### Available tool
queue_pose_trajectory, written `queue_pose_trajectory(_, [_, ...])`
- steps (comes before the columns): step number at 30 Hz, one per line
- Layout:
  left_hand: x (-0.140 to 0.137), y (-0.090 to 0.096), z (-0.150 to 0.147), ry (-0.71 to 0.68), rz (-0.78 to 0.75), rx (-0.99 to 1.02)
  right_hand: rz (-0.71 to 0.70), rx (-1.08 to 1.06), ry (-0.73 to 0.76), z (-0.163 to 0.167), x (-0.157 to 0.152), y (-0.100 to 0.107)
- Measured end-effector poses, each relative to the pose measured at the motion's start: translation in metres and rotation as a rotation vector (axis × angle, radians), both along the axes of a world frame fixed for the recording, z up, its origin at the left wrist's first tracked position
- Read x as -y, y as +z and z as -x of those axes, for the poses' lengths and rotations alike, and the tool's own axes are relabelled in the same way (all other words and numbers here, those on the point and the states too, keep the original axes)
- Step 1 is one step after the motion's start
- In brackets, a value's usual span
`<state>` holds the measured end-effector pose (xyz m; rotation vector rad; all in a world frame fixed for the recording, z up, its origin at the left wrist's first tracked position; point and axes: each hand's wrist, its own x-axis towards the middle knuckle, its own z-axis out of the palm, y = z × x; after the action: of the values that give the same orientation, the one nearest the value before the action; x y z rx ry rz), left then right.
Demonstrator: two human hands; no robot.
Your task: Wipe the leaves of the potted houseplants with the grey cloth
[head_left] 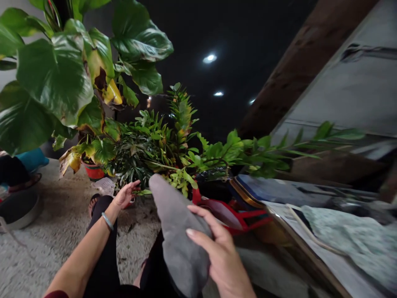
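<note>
My right hand (221,248) grips a grey cloth (178,223), with the thumb and a finger pressed on its near face. The cloth is bunched into a long shape that narrows toward the top and hides part of my lap. My left hand (126,194), below a pale bangle (107,221), reaches out with fingers extended beside the dark narrow leaves of a low plant (132,155). Whether its fingertips touch a leaf I cannot tell. Behind the cloth's tip grow bright green leafy stems (186,176).
A large broad-leaved plant (57,78) with some yellow, browned leaves stands in a red pot (94,171). Right of me are a red bag (231,215) and a table (313,248) bearing a patterned cloth (350,244). A basin (23,223) sits at left near another person's foot (29,182).
</note>
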<state>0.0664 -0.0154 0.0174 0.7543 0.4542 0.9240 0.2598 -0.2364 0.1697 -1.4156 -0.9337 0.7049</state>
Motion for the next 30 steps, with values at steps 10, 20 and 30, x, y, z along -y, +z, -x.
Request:
queue_pose_trajectory(10, [-0.016, -0.007, 0.016, 0.331, 0.203, 0.138, -0.391, -0.127, -0.325, -0.003, -0.031, 0.066])
queue_pose_trajectory(20, [-0.012, 0.007, 0.043, 0.325, 0.121, 0.238, 0.066, -0.047, 0.199, 0.050, -0.082, -0.008])
queue_pose_trajectory(30, [-0.025, 0.000, 0.061, 0.508, 0.188, 0.297, -0.249, 0.048, -0.017, 0.029, -0.127, 0.057])
